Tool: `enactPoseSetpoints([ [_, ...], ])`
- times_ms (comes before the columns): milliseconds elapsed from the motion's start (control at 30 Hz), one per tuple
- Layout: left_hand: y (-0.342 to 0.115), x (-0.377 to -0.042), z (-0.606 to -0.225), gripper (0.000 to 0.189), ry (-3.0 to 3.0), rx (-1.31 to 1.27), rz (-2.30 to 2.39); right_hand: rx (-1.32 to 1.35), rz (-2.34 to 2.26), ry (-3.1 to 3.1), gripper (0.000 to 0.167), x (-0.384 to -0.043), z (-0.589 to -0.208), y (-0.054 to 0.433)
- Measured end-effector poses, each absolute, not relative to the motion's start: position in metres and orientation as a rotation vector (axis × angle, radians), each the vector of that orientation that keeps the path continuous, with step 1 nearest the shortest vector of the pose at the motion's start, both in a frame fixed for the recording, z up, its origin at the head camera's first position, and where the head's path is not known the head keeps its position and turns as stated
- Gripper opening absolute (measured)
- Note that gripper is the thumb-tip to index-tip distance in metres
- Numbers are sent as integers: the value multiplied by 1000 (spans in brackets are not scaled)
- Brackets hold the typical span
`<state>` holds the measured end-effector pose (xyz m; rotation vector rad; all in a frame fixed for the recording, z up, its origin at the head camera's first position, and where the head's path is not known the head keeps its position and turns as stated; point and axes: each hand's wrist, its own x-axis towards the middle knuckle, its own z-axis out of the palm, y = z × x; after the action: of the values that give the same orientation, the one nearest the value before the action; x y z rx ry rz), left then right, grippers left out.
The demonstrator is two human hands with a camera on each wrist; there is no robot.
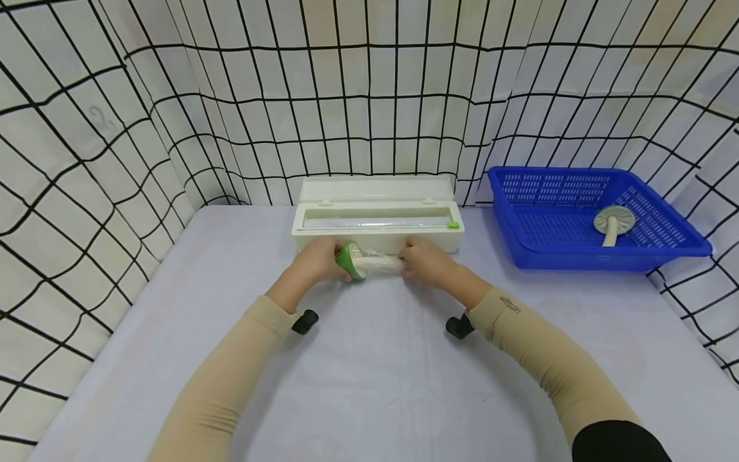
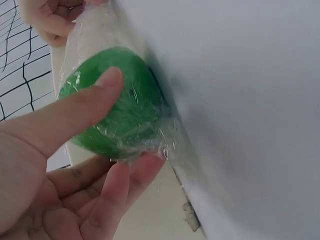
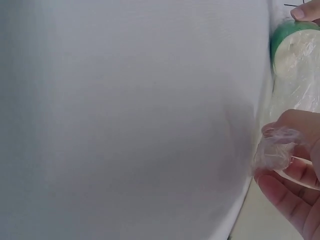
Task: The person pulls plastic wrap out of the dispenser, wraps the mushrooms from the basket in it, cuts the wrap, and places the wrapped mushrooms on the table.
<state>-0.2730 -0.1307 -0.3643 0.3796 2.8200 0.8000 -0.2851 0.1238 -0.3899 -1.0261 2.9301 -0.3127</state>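
Observation:
A tool with a round green head [image 2: 127, 107] and a pale handle [image 1: 383, 264] lies sideways in front of the white box, wrapped in clear cling film. My left hand [image 1: 319, 258] grips the head, thumb on the green face and fingers beneath it. At the handle end, my right hand [image 1: 424, 260] pinches the gathered cling film [image 3: 275, 150] between thumb and fingers. Right behind both hands stands a white cling film dispenser [image 1: 378, 240], its lid raised and a film roll [image 1: 375, 222] inside. A green slider [image 1: 453, 225] sits at its right end.
To the right, a blue plastic basket [image 1: 519, 250] holds a similar round-headed tool [image 1: 614, 220] with a pale handle. Black wire mesh [image 1: 396, 96] over white sheeting encloses the back and sides of the white-covered table [image 1: 381, 385].

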Motion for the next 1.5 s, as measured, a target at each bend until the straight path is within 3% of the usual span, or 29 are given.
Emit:
enactPoseSetpoints([
  [133,-137,-272,-365,45,2751,405,863,-994,-468,2853,34,-283,-386,131],
  [300,-148,-275,-365,59,2668,373,943,-876,-702,2693,53,-283,-384,141],
  [467,-155,-278,-369,64,2564,306,1037,-812,-774,2621,59,-282,-386,147],
  [933,-154,-278,-372,47,2535,276,1102,-736,-922,2612,47,-276,-384,155],
  [1067,-155,-278,-372,48,2563,263,1066,-634,-1174,2406,38,-277,-383,163],
  [1233,-155,-278,-373,49,2583,245,1042,-522,-1402,2142,39,-279,-385,172],
  [1500,-157,-281,-375,49,2588,246,1028,-480,-1335,2224,36,-281,-394,164],
])
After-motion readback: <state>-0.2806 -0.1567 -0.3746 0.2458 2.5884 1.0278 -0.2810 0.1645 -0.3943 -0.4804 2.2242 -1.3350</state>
